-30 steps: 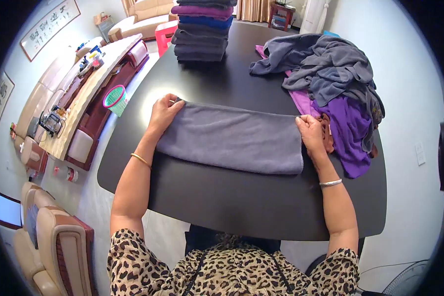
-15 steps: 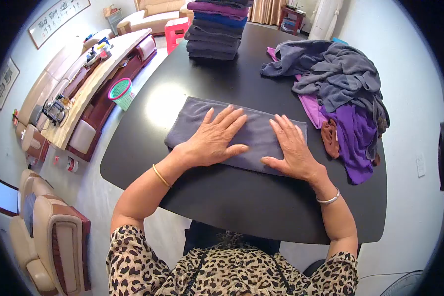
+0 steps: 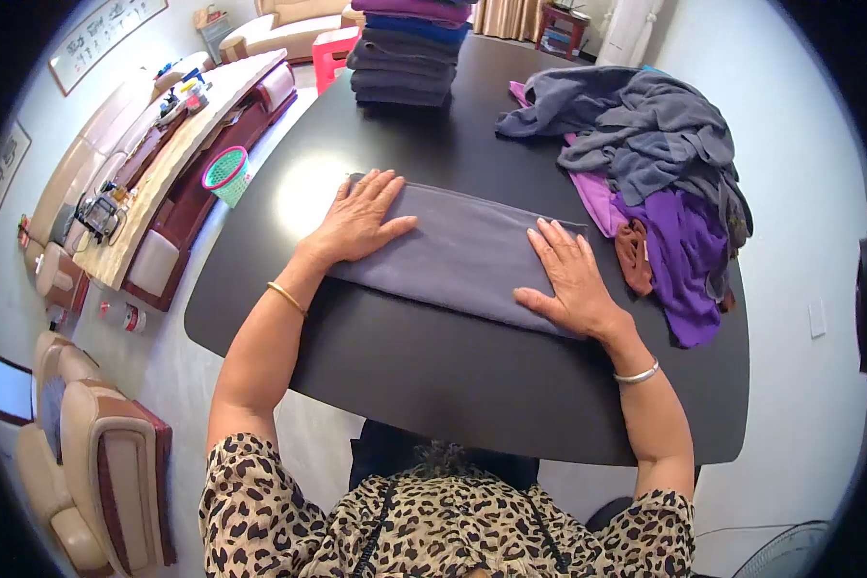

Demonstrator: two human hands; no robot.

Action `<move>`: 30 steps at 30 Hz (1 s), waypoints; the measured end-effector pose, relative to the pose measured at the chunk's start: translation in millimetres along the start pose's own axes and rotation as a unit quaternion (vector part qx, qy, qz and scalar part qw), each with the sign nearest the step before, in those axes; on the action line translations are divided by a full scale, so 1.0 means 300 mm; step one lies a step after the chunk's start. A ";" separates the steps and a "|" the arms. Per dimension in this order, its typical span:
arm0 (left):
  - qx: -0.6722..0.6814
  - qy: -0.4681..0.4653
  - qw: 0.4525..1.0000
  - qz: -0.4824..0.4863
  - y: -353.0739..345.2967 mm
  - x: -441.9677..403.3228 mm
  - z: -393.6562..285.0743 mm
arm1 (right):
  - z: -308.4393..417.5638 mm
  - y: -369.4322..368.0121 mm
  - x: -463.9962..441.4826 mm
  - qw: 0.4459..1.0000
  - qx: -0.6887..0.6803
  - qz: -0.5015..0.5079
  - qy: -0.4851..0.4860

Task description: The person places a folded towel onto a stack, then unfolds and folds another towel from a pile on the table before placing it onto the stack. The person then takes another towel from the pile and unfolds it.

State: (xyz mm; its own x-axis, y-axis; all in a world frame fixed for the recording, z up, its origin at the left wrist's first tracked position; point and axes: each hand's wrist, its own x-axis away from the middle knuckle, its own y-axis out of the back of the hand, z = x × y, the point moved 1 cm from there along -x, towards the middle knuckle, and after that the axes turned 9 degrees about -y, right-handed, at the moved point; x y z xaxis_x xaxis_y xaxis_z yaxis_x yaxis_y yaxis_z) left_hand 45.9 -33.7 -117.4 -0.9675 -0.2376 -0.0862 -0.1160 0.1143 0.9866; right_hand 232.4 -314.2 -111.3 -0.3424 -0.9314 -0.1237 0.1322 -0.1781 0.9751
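A folded grey cloth (image 3: 453, 246) lies flat on the dark table (image 3: 453, 385), its long side running left to right. On its left end rests my left hand (image 3: 361, 220), palm down, fingers stretched and holding nothing. My right hand (image 3: 570, 281) lies flat on the cloth's right end with its fingers spread, also holding nothing. Right of that hand is a loose heap of grey cloths (image 3: 645, 125), with a purple cloth (image 3: 679, 255), a pink one (image 3: 592, 197) and a brown one (image 3: 633, 255).
Several folded cloths stand in a stack (image 3: 405, 72) at the table's far side. Left of the table are a green basket (image 3: 229, 175), a long low table (image 3: 149, 212) and an armchair (image 3: 106, 453). A red stool (image 3: 332, 58) stands behind.
Both hands released the cloth's upper corners and came down flat on it. My left hand then slid leftward to the cloth's left end, while my right hand stayed on the right part.
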 end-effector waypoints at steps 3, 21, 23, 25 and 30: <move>0.013 0.026 1.000 -0.001 0.014 0.021 -0.005 | -0.061 -0.013 -0.001 0.999 -0.008 -0.021 -0.023; -0.069 0.114 0.989 -0.064 0.089 0.081 0.015 | -0.014 0.036 -0.007 0.982 -0.079 -0.147 0.083; -0.151 0.167 0.974 -0.002 0.146 0.086 -0.035 | -0.122 -0.006 -0.029 0.973 -0.017 -0.227 0.029; -0.115 0.132 0.983 -0.047 0.127 0.113 -0.052 | -0.173 -0.015 -0.026 0.965 -0.019 -0.260 -0.020; 0.006 0.119 0.992 -0.030 0.150 0.107 -0.087 | -0.111 0.026 -0.030 0.944 -0.154 -0.292 0.012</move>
State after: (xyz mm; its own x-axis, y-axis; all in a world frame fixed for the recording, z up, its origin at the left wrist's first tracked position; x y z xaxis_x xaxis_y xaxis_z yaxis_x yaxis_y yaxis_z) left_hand 15.6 -61.4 -72.1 -0.8787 -0.4647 -0.1093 -0.1768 0.1042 0.9787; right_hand 267.6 -317.7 -108.7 -0.4205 -0.6518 -0.6312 0.1930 -0.7440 0.6397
